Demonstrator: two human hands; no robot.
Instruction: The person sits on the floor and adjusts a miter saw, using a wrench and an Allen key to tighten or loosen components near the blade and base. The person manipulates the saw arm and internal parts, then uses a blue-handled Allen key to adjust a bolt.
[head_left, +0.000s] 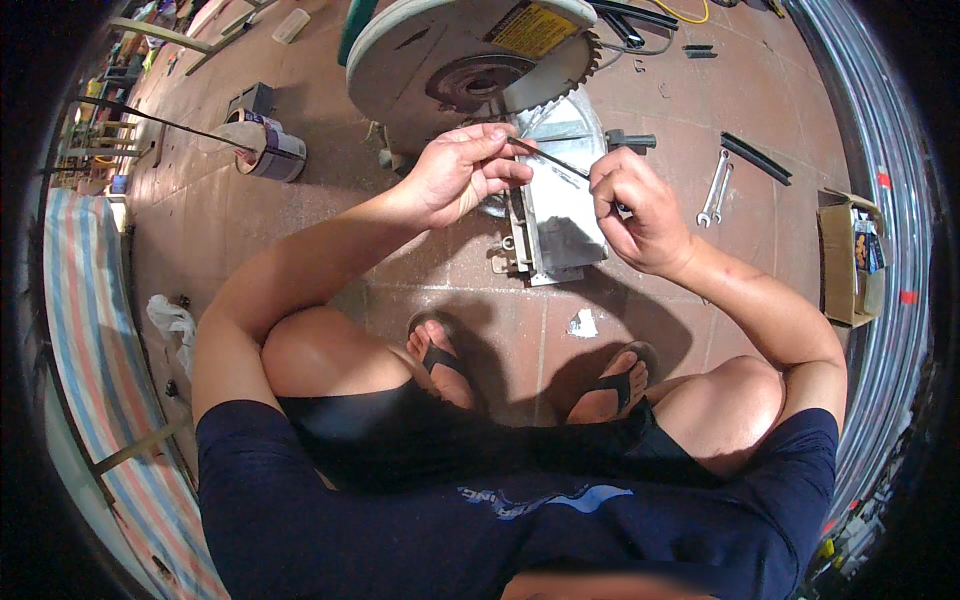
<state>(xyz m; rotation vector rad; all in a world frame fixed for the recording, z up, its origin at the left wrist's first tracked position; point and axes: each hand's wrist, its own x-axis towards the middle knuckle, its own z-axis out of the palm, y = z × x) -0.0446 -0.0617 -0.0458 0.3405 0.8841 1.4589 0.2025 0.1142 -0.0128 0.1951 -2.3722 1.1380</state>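
Note:
A thin dark rod runs between my two hands, above the saw's base. My left hand pinches its far-left end between thumb and forefinger, the other fingers loosely curled. The other end goes into my right hand, whose fingers are wrapped around it; a dark bit shows at the palm, and the grip hides the rest. Just beyond the hands stands a miter saw with a toothed round blade and a grey guard. Its pale metal base lies below the hands.
Two wrenches lie on the tiled floor at the right, near black strips. Farther right stand a cardboard box and long metal bars. A paint can is at the left, and a striped sheet beyond my left arm.

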